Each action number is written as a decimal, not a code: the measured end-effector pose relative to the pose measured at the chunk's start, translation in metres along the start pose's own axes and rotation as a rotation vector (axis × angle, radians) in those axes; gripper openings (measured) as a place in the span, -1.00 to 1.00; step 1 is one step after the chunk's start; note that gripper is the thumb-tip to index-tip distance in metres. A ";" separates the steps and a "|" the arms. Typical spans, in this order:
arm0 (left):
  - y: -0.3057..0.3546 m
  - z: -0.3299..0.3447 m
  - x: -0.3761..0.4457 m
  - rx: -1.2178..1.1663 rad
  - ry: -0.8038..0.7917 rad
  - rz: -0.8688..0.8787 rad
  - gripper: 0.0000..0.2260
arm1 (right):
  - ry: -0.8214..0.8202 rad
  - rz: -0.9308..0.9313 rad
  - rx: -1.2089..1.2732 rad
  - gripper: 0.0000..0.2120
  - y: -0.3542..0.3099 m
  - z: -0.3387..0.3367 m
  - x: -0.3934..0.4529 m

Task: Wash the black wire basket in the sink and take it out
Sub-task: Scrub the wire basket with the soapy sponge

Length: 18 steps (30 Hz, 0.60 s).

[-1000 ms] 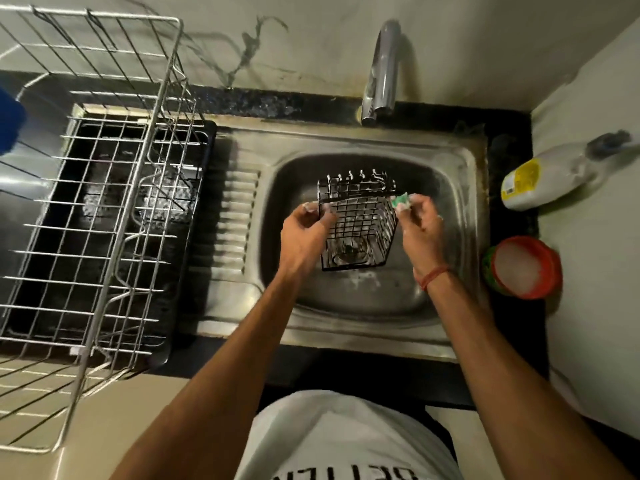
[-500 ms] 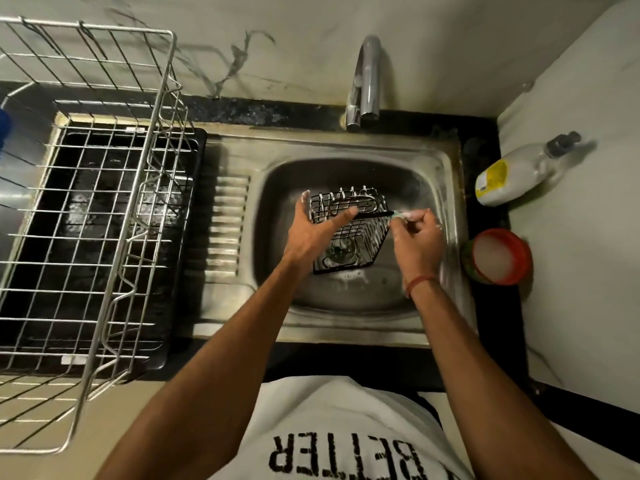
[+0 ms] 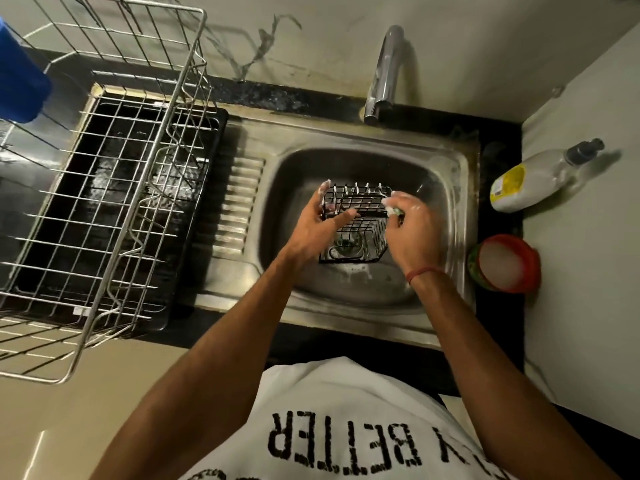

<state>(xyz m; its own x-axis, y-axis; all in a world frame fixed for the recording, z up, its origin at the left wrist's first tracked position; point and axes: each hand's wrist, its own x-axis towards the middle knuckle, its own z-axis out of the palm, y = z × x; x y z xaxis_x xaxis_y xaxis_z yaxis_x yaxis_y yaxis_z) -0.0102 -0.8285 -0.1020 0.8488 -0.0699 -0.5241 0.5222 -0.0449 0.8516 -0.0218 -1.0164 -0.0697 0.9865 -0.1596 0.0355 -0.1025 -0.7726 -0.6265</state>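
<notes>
The black wire basket (image 3: pixel 356 223) is held tilted over the bowl of the steel sink (image 3: pixel 346 289), above the drain, with the left hand (image 3: pixel 320 226) gripping its left rim, thumb on the far wire and fingers stretched across the top. The soapy right hand (image 3: pixel 412 233) pinches a small green scrubber (image 3: pixel 393 211) against the basket's right rim. Beyond the sink's far rim stands the tap (image 3: pixel 384 71); right of the sink lie a dish-soap bottle (image 3: pixel 530 181) and a red tub (image 3: pixel 505 263), and to its left a dish rack (image 3: pixel 114 188).
</notes>
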 end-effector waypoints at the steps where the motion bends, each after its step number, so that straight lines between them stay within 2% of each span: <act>1: 0.001 0.000 -0.001 -0.052 0.001 -0.020 -0.22 | -0.036 -0.039 -0.039 -0.71 -0.002 0.003 -0.006; 5: 0.005 0.006 -0.007 -0.220 0.062 -0.099 -0.35 | -0.100 -0.205 -0.221 -0.67 0.001 0.007 -0.019; 8: 0.004 0.009 -0.011 -0.266 0.085 -0.124 -0.34 | -0.092 -0.270 -0.294 -0.63 0.015 -0.002 -0.008; 13: 0.003 0.010 -0.009 -0.310 0.093 -0.131 -0.35 | -0.059 -0.197 -0.258 -0.72 0.002 -0.022 0.002; 18: -0.001 0.016 -0.007 -0.338 0.074 -0.145 -0.46 | -0.085 -0.313 -0.188 -0.82 -0.037 0.014 -0.006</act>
<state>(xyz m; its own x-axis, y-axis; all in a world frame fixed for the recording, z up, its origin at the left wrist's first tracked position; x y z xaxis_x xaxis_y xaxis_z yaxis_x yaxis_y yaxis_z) -0.0177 -0.8438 -0.0990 0.7613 -0.0141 -0.6483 0.6248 0.2832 0.7276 -0.0216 -0.9778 -0.0578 0.9801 0.1474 0.1330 0.1917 -0.8768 -0.4411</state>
